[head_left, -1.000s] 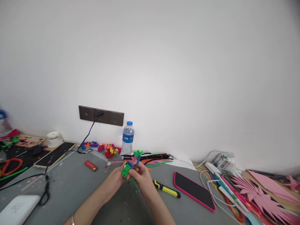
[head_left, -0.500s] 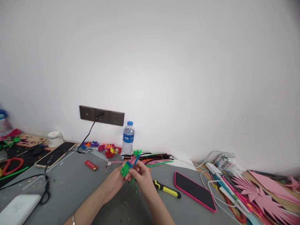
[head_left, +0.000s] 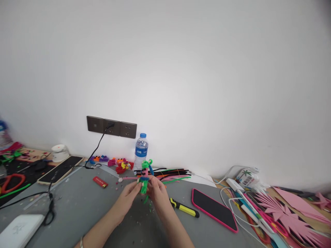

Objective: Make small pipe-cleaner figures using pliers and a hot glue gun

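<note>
A small pipe-cleaner figure (head_left: 144,174) in green, pink and blue stands upright between my two hands, over the grey mat. My left hand (head_left: 131,194) pinches its lower green part from the left. On the other side, my right hand (head_left: 157,191) has its fingers closed on the figure near the blue band. A thin green strand (head_left: 146,199) hangs below the hands. Behind the figure lies a bundle of pipe cleaners (head_left: 173,173), black, pink and green. My fingers hide part of the figure's sides.
A water bottle (head_left: 141,151) stands by the wall. To the right lie a yellow utility knife (head_left: 184,208), a pink-cased phone (head_left: 214,210) and pink folded paper (head_left: 287,215). At left are another phone (head_left: 61,169), a black cable (head_left: 51,203), a white box (head_left: 22,230) and red-handled scissors (head_left: 12,182).
The pipe-cleaner figure has turned from a tilt to upright, its face now towards me. My left hand has shifted from under it to its left side.
</note>
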{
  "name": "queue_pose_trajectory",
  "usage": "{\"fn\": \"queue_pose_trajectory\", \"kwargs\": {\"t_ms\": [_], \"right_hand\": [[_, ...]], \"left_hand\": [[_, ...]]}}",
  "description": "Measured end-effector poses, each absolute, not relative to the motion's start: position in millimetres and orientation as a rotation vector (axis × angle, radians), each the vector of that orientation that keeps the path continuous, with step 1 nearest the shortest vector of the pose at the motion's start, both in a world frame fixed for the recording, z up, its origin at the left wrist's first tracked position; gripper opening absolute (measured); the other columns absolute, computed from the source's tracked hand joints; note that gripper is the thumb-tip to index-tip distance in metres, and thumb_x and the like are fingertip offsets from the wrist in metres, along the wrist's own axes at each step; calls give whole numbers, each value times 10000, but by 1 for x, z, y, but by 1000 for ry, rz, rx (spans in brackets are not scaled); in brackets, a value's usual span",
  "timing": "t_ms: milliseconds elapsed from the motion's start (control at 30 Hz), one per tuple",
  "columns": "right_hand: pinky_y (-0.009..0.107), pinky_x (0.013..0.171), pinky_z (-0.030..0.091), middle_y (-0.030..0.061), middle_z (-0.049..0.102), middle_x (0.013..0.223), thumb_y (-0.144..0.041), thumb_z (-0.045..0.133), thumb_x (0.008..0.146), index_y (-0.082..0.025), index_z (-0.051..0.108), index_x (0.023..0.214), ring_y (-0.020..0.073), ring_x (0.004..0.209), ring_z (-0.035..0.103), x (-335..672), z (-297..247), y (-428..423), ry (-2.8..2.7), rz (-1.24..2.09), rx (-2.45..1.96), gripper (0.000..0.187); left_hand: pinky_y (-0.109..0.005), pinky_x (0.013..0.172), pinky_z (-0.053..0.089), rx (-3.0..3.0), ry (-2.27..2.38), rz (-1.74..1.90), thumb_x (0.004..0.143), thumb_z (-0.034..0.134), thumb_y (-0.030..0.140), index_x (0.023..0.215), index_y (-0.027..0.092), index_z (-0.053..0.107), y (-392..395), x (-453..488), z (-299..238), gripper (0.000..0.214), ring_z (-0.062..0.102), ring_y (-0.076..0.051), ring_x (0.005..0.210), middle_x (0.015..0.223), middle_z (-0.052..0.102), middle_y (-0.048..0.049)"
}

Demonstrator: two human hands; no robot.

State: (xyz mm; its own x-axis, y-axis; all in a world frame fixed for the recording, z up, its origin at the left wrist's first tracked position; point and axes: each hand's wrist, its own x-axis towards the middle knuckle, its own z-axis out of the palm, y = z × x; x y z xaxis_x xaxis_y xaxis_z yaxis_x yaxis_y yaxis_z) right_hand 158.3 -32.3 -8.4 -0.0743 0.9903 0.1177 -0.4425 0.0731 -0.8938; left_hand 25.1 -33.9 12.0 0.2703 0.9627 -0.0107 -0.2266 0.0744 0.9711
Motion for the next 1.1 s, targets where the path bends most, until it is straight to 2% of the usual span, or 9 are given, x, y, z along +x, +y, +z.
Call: {"fn": "queue_pose_trajectory", "kwargs": {"t_ms": [100,200,300,400,633,867,967,1100], "right_hand": [[215,564,374,-24,528,620,-615,681,747,-170,694,812,103,579,462,162,-10,-30,-987,1329,-850,450],[211,568,372,13,644,758,-582,733,708,-175,712,847,118,643,524,166,-8,-29,-990,1274,-952,430],[218,568,382,49,707,905,-602,746,668,-184,726,906,154,714,585,170,-6,-28,-945,1227,-1037,482],[224,573,399,64,724,963,-622,729,667,-189,726,908,170,735,611,173,-5,-27,-859,1205,-1069,496],[236,575,431,45,714,857,-570,759,637,-184,691,788,152,658,605,192,3,-25,-701,1086,-989,421],[263,572,438,35,711,798,-543,744,638,-193,646,804,158,617,606,235,2,-18,-613,836,-1036,399],[268,573,431,45,712,794,-556,721,650,-188,652,793,171,632,605,249,-3,-15,-711,764,-1123,401],[310,654,464,77,715,782,-555,644,729,-177,672,802,220,708,619,254,-10,-12,-1027,654,-1222,385]], "left_hand": [[-355,895,467,1262,928,1107,675,725,564,872,198,741,-29,23,12,416,621,-285,930,897,738,-66],[-376,920,480,1322,940,1143,692,723,517,979,198,726,-24,21,7,429,633,-317,1019,1024,744,-78],[-391,929,489,1356,966,1168,732,692,496,1053,187,694,-19,19,-2,446,635,-320,1059,1087,732,-84],[-395,947,485,1375,978,1190,756,665,496,1072,175,672,-17,17,-7,451,635,-311,1078,1101,727,-85],[-385,941,489,1298,1044,1264,710,687,523,1037,179,649,-19,16,-1,477,639,-306,1072,1052,729,-88],[-332,847,486,1360,1112,1318,697,675,545,1032,181,632,-12,11,-3,497,629,-282,994,1013,700,-83],[-299,737,457,1613,1160,1158,750,623,541,974,182,653,-14,7,-2,424,598,-236,818,880,684,-57],[-233,588,333,2009,977,690,843,520,508,705,172,613,-25,7,3,375,451,-146,622,621,523,22]]}}
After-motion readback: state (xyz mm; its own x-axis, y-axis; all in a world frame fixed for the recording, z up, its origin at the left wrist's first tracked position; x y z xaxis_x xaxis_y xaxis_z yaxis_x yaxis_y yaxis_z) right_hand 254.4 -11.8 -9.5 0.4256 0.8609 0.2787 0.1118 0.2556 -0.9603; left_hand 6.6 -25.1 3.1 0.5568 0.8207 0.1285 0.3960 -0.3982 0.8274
